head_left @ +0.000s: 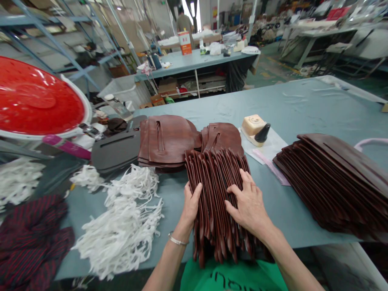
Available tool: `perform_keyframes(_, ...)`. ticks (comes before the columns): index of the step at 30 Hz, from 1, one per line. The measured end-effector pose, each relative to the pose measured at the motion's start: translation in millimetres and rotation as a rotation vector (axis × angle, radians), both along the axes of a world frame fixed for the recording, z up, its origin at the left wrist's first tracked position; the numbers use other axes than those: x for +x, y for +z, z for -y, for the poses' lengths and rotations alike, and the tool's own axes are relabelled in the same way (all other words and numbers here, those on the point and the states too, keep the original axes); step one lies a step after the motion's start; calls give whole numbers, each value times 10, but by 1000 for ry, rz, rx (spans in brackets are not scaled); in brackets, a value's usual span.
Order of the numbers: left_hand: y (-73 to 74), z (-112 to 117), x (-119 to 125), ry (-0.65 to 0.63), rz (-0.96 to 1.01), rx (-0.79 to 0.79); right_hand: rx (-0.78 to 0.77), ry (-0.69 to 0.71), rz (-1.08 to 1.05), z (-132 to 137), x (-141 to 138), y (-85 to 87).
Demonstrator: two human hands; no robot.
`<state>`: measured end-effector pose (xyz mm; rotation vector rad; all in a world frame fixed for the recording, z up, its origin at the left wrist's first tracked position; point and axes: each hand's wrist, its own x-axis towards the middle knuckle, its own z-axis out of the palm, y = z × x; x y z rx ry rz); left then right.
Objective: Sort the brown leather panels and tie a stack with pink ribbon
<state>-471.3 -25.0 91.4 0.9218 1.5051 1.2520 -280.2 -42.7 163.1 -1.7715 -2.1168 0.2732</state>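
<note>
A thick row of brown leather pieces [215, 202] stands on edge, fanned out, at the table's front edge. My left hand [190, 204] grips its left side, the thumb over the upper edges and the other fingers partly hidden. Spread over the right part of the row, my right hand [250, 202] has its fingertips touching the edges. Just behind lie two flat stacks of similar pieces with slits, a larger left stack [172, 139] and a smaller right stack [227, 135]. Another thick brown stack [336, 186] leans over at the right.
White strips [121, 234] are heaped on the left, near a dark striped cloth [33, 242]. Grey slotted panels [117, 151] and a red basin [36, 97] are behind them. A cream block with a black-tipped holder [254, 125] sits on white paper. Farther off is another table [182, 66].
</note>
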Motion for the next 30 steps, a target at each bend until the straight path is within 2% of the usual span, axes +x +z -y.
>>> perform_keyframes(30,61,9,-6,3,29,-19,43,-12,129,-33,-203,38)
